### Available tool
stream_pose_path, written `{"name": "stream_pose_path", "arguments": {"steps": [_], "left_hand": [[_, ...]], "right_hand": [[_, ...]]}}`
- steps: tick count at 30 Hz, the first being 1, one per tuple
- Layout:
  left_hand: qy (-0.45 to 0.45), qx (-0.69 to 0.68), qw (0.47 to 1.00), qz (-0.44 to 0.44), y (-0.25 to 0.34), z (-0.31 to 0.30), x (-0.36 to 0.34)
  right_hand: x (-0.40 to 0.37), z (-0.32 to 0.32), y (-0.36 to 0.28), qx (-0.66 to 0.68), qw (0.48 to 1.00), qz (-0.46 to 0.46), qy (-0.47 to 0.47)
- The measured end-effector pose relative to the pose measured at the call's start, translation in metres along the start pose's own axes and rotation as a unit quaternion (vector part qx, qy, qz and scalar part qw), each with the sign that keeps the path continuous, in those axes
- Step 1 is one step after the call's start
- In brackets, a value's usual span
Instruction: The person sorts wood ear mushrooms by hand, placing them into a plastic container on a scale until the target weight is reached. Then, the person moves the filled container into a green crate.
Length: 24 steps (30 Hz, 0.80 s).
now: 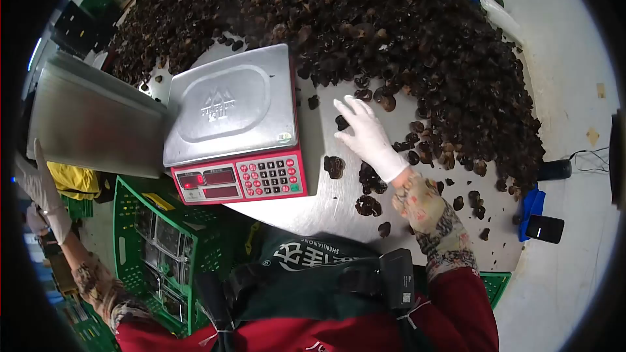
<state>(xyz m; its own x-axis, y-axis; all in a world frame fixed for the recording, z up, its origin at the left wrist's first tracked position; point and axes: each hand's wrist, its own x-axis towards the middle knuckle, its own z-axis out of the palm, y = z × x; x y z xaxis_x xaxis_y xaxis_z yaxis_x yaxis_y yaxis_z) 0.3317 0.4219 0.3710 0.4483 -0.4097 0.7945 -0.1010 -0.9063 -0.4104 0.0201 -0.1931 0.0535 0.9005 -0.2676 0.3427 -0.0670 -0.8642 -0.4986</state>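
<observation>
My right hand (pixel 370 138), in a white glove, reaches over the metal table (pixel 313 215) with fingers spread and nothing in them. Dark, wet wood ear mushrooms (pixel 417 32) are heaped beyond it, and a few loose pieces lie near its fingertips and wrist. At the far left, my gloved left hand (pixel 44 192) is on the edge of a tilted metal pan (pixel 98 120), its thumb on the near face and its fingers on the outer side. Between my hands stands a red digital scale (pixel 238 179); its steel plate (pixel 228 101) bears nothing and its display glows red.
Below the scale, a green crate (pixel 120 221) holds several clear plastic boxes (pixel 163 241). A yellow bag (pixel 75 179) is beneath the pan. At the table's right edge are a phone (pixel 545 229), a blue holder (pixel 531 208) and a black cylinder (pixel 556 169). A white wall rises beyond.
</observation>
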Motion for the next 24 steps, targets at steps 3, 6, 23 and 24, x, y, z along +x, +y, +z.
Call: {"name": "stream_pose_path", "arguments": {"steps": [3,6,23,24], "left_hand": [[-0.12,-0.163,0.979,-0.019,-0.014,0.007,0.034],[-0.215,-0.315,0.922,-0.063,-0.015,0.0,0.052],[0.017,-0.121,0.984,-0.128,0.004,-0.049,0.062],[-0.006,-0.148,0.979,-0.137,0.019,-0.035,0.039]], "right_hand": [[0.011,-0.006,0.009,0.039,0.977,0.001,-0.211],[0.007,-0.038,0.015,0.096,0.921,-0.046,-0.375],[0.068,0.029,-0.034,-0.027,0.978,0.069,-0.197],[0.072,0.041,-0.039,-0.038,0.99,0.058,-0.119]]}}
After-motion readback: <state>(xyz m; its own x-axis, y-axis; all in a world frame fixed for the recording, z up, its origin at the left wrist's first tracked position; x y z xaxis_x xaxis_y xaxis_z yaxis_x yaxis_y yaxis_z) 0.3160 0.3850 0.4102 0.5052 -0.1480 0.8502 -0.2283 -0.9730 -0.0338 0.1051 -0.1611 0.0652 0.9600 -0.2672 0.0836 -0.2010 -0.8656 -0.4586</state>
